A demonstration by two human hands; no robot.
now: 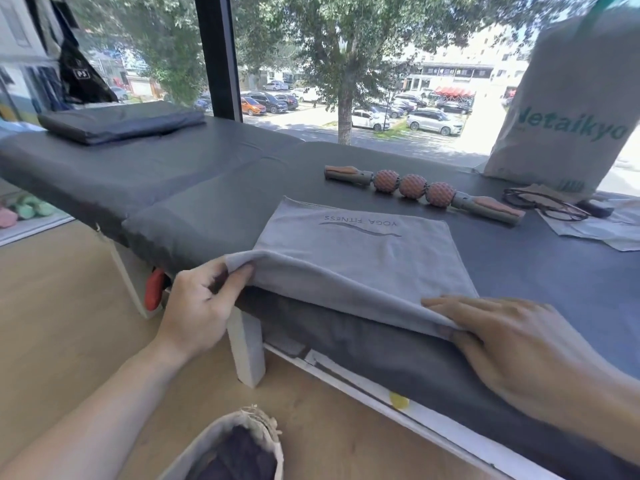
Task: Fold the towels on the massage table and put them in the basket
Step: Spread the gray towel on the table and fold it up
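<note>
Strong daylight is pouring in through the window ahead, washing out the sunlit street outside while the massage table is showing a soft sheen on its dark padding. The wide-angle lens is bending the table's edge and stretching the frame's corners. The right hand is looking slightly blurred, and a shadow is lying under the lifted towel.

Massage roller, glasses, paper bag w/ green print.
</note>
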